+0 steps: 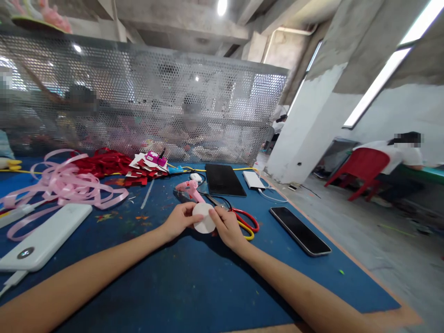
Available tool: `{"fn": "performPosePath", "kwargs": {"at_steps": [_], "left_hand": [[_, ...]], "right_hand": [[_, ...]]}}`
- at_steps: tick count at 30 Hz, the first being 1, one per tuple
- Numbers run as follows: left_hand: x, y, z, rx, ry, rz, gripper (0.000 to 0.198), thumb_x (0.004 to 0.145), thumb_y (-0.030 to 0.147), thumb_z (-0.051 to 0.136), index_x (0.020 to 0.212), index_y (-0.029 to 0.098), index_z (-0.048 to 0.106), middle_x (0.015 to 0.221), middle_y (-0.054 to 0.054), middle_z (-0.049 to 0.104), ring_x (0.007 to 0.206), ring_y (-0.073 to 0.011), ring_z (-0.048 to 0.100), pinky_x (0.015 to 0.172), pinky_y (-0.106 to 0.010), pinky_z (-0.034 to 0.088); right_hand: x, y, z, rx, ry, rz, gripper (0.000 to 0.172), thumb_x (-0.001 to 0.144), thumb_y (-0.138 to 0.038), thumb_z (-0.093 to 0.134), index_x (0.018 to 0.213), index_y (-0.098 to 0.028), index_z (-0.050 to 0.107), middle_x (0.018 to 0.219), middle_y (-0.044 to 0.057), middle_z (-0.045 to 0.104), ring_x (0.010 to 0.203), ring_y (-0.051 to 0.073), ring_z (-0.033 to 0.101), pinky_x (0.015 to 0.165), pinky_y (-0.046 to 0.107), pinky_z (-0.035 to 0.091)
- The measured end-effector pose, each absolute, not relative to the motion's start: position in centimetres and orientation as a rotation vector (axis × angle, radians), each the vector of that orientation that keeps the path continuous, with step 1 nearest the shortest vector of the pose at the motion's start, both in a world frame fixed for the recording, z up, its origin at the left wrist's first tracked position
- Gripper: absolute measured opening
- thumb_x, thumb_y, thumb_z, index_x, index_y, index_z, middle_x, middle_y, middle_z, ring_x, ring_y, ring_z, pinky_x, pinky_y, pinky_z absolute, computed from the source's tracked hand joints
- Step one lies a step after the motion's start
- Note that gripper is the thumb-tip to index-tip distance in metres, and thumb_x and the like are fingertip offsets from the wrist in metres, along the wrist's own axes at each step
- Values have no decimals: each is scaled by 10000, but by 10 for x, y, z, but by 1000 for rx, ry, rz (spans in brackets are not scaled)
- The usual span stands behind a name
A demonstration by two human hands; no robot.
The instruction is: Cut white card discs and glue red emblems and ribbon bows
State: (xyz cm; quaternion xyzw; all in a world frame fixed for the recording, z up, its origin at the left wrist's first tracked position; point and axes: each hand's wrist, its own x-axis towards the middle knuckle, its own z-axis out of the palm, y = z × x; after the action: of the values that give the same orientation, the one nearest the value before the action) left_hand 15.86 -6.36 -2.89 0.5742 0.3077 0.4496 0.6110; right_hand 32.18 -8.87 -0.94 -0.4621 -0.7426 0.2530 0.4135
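Between my two hands is a round white disc [204, 219], thin like card or felt, raised a little above the blue table. My left hand [181, 220] pinches its left edge, thumb on the near face. Its right edge is gripped by my right hand [227, 226], with the thumb on top. Just beyond them lies a pink glue gun [190, 188], partly hidden by the fingers. Scissors with red and yellow handles [249, 222] rest beside my right hand, their blades partly covered.
Pink ribbon [69, 182], red ribbon [104, 162] and red-and-white card pieces [147, 166] are heaped at the back left. A white power bank [48, 236] lies at left. Further right are a black tablet [225, 179], a smaller white power bank [253, 180] and a phone [300, 230]. A perforated metal screen [222, 106] stands behind.
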Motion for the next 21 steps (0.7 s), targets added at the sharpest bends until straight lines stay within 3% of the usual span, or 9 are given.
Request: {"fn": "performPosePath", "kwargs": {"at_steps": [5,8,11,17,21], "left_hand": [[155,-70,-29,1606,746,1038,267,672,307,664,873,132,668,796,-44,674,702,-178,592,651,-266,453],[141,-78,-27,1846,935,1025,332,739,307,595,1042,180,646,966,-71,668,831,-222,597,769,-331,451],[117,-84,-26,2025,1200,1099,454,721,298,615,1164,206,576,1094,-99,593,979,-248,553,885,-377,415],[45,-85,-22,2232,1719,1160,213,777,258,521,954,205,627,1144,-90,485,1131,-248,441,997,-400,331],[-1,-83,-22,2211,2113,1085,291,768,239,512,1036,165,599,1171,-122,473,1141,-282,417,1000,-420,312]], "right_hand": [[326,-85,-2,-1156,-1878,474,330,865,-415,399,644,-191,500,563,-14,493,538,119,483,505,226,367],[327,-85,0,-1167,-1896,546,289,868,-412,400,712,-201,521,545,-21,512,483,122,491,493,236,378],[327,-87,-1,-1146,-1950,585,264,871,-402,393,739,-209,514,547,-20,535,454,124,503,478,239,386],[325,-91,1,-1091,-2173,357,278,879,-387,378,717,-210,520,603,7,579,533,140,546,537,246,398],[322,-92,1,-1040,-2307,178,294,888,-370,357,750,-201,553,618,21,606,542,145,559,550,249,377]]}}
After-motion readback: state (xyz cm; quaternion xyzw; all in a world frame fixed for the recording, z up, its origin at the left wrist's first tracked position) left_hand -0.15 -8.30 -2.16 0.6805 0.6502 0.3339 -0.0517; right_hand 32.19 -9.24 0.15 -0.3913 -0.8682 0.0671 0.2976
